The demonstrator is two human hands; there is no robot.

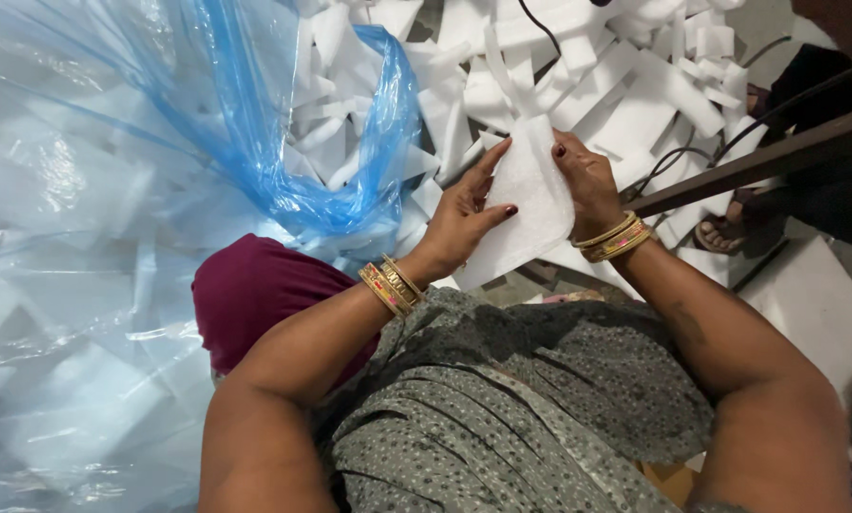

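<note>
Head view: I see both hands pinching 1 white foam sheet (530,204) above the foam-scrap pile (625,85), left hand (459,214) and right hand (589,185) at opposite edges; it looks light, soft, tearable.

Heaped white foam offcuts (625,85) ahead, blue plastic bag (255,123) crowding the left, dark bar (758,161) across the right.
</note>
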